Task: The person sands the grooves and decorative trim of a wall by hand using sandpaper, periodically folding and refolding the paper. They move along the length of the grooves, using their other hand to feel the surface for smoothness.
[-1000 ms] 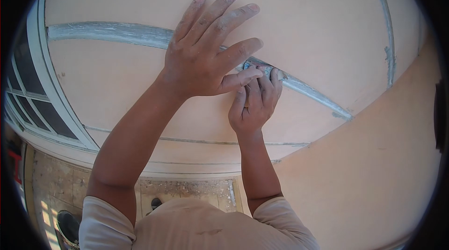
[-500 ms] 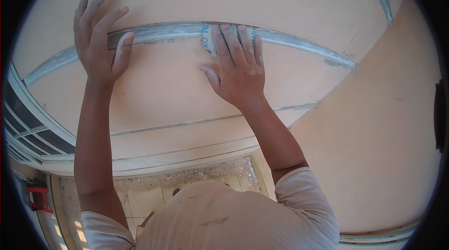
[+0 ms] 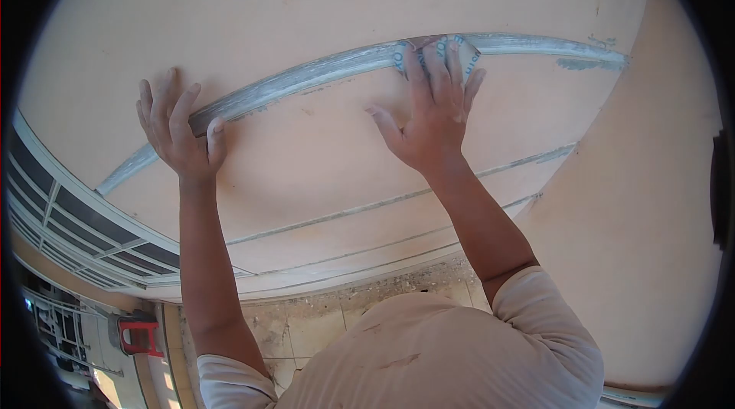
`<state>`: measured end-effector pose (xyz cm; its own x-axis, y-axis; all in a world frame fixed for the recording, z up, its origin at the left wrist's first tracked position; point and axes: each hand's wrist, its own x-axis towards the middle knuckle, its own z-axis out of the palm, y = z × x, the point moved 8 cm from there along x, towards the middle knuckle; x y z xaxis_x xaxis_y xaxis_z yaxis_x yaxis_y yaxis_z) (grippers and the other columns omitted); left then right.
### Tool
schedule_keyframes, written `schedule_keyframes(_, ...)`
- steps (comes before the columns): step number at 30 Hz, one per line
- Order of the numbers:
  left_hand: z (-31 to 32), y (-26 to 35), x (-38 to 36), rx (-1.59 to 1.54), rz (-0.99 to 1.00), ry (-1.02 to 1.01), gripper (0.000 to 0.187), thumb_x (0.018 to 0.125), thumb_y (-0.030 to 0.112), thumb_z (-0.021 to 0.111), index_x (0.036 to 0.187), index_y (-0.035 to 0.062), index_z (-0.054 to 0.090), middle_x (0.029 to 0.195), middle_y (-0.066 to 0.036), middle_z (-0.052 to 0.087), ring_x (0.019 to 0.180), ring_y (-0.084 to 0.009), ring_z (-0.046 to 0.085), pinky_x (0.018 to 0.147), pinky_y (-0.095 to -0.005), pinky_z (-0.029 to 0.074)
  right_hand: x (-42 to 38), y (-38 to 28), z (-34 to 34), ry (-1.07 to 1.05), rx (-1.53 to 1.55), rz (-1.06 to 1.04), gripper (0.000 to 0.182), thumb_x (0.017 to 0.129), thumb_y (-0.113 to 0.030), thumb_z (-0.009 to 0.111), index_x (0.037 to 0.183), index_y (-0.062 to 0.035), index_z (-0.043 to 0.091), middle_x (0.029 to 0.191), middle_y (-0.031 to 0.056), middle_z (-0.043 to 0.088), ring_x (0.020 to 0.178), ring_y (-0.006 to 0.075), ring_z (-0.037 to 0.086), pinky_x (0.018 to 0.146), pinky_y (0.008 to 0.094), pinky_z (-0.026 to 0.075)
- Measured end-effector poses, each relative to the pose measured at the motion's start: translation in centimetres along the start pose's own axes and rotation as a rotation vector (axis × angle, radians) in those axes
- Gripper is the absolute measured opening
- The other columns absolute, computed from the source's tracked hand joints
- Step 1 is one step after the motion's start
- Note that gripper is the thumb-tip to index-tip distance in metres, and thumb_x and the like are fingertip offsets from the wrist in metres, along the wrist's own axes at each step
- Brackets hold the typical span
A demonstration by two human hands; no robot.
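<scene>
My right hand presses a sheet of sandpaper, its pale back printed in blue letters, against a grey strip that runs across the peach wall. The fingers lie over the sheet on the strip and the thumb sticks out to the left. Farther left, my left hand is spread with nothing in it, fingers apart at the wall. It overlaps the strip, and a darker brownish stretch shows just beside its thumb.
Thinner grey lines cross the wall lower down. A white-framed window with bars is at the left. A red stool stands at lower left, and pale floor tiles lie below. Another wall meets this one at the right.
The view has shifted and tilted. My right hand with the sandpaper now lies nearer the strip's right end; my left hand remains spread, lower in view.
</scene>
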<state>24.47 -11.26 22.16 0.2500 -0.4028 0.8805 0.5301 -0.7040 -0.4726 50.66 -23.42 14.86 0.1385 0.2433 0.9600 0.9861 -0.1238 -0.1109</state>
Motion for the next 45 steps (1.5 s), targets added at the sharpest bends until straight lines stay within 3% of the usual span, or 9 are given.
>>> schedule_keyframes(8,0.0,0.8,1.0,0.051,0.082,-0.040,0.041,0.106,0.041,0.037,0.120,0.0061,0.054,0.127,-0.017,0.058,0.126,-0.0356,0.056,0.115,-0.0632,0.033,-0.1,-2.1,0.8,-0.009,0.014,-0.160,0.083,0.078,-0.056,0.075,0.146,-0.0149,0.050,0.144,0.0108,0.044,0.143,0.0376,0.032,0.104,0.0781,0.021)
schedule_keyframes(13,0.2,0.8,1.0,0.055,0.116,-0.053,0.042,0.107,0.041,0.034,0.121,0.0061,0.054,0.125,-0.016,0.058,0.126,-0.0351,0.056,0.115,-0.0632,0.034,0.1,-1.8,-0.1,-0.224,-0.025,-0.182,0.080,0.082,-0.050,0.074,0.151,-0.0216,0.043,0.150,0.0048,0.041,0.146,0.0297,0.030,0.106,0.0781,0.021)
schedule_keyframes(19,0.2,0.6,0.9,0.064,0.098,-0.048,0.042,0.107,0.041,0.034,0.120,0.0064,0.055,0.123,-0.015,0.059,0.125,-0.0358,0.057,0.114,-0.0624,0.036,0.3,-1.6,-1.0,-0.257,-0.038,-0.166,0.075,0.083,-0.044,0.075,0.149,-0.0239,0.045,0.148,0.0009,0.044,0.146,0.0248,0.032,0.109,0.0771,0.019)
schedule_keyframes(26,0.2,0.8,0.9,0.051,0.123,-0.034,0.040,0.107,0.043,0.035,0.122,0.0087,0.051,0.119,-0.016,0.062,0.123,-0.0352,0.059,0.114,-0.0621,0.036,0.3,-1.4,-0.6,-0.195,-0.001,-0.136,0.069,0.084,-0.037,0.075,0.146,-0.0242,0.048,0.145,0.0003,0.048,0.144,0.0251,0.036,0.112,0.0734,0.018)
schedule_keyframes(29,0.3,0.9,0.9,0.054,0.148,-0.062,0.039,0.107,0.043,0.036,0.123,0.0101,0.049,0.118,-0.017,0.063,0.122,-0.0352,0.059,0.114,-0.0619,0.036,0.7,-1.4,-1.1,-0.191,-0.081,-0.195,0.073,0.080,-0.045,0.077,0.144,-0.0246,0.050,0.144,0.0000,0.049,0.143,0.0251,0.037,0.113,0.0729,0.017)
schedule_keyframes(31,0.3,0.8,0.9,0.054,0.147,-0.064,0.038,0.107,0.043,0.036,0.123,0.0104,0.048,0.119,-0.017,0.063,0.122,-0.0352,0.059,0.114,-0.0619,0.035,1.4,-1.5,-1.1,-0.367,0.093,-0.195,0.045,0.094,-0.034,0.063,0.134,-0.0160,0.057,0.143,0.0134,0.050,0.143,0.0397,0.034,0.112,0.0768,0.016)
schedule_keyframes(38,0.3,0.7,0.8,0.032,0.138,-0.059,0.039,0.106,0.044,0.037,0.123,0.0099,0.048,0.120,-0.018,0.063,0.123,-0.0360,0.059,0.114,-0.0618,0.035,1.5,-1.2,-0.8,-0.352,0.142,-0.191,0.033,0.092,-0.031,0.065,0.121,-0.0134,0.064,0.137,0.0140,0.054,0.141,0.0377,0.039,0.111,0.0763,0.020)
schedule_keyframes(43,0.2,0.5,0.8,0.011,0.121,-0.052,0.040,0.106,0.043,0.040,0.123,0.0077,0.049,0.122,-0.019,0.063,0.123,-0.0364,0.058,0.114,-0.0615,0.035,1.5,-0.8,-0.9,-0.210,0.180,-0.301,0.014,0.090,-0.020,0.066,0.100,-0.0113,0.070,0.130,0.0135,0.059,0.134,0.0371,0.047,0.118,0.0655,0.026)
schedule_keyframes(45,0.2,0.4,0.8,0.003,0.112,-0.048,0.040,0.106,0.042,0.041,0.122,0.0071,0.049,0.122,-0.019,0.062,0.123,-0.0364,0.058,0.114,-0.0614,0.035,1.4,-0.2,-1.0,-0.188,0.198,-0.310,0.014,0.090,-0.018,0.065,0.101,-0.0105,0.069,0.130,0.0134,0.059,0.133,0.0366,0.048,0.118,0.0638,0.026)
